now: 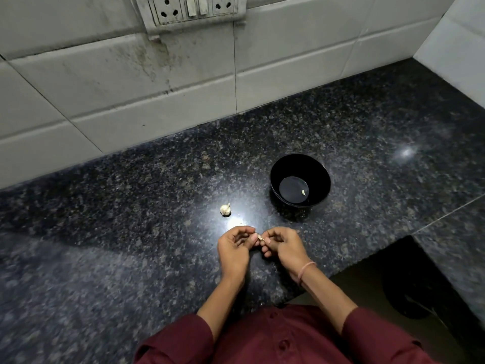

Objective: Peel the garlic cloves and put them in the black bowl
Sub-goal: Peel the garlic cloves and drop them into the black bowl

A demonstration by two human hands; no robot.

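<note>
Tiled wall [157, 82], behind black bowl [316, 170]; speckled granite counter [105, 206] beneath bowl; left hand [233, 249] and right hand [284, 246], nearer than bowl, fingertips together pinching one garlic clove [259, 238]; garlic bulb [225, 209], left of bowl; peeled clove [303, 192], inside bowl. Step, as judged: peeling; next: strip skin, carry clove to bowl.

The garlic clove [259, 238] is mostly covered by the curled fingers [242, 231] of the left hand [233, 249] and the right hand [284, 246], which pinch it; how much skin is on it cannot be told. In the black bowl [288, 166], at 5 o'clock on its floor, a pale piece [304, 192] is too small to identify. The switchboard [189, 9] at 12 o'clock is cut off by the top edge. The tabletop [65, 285] is blurred at 8 o'clock.
</note>
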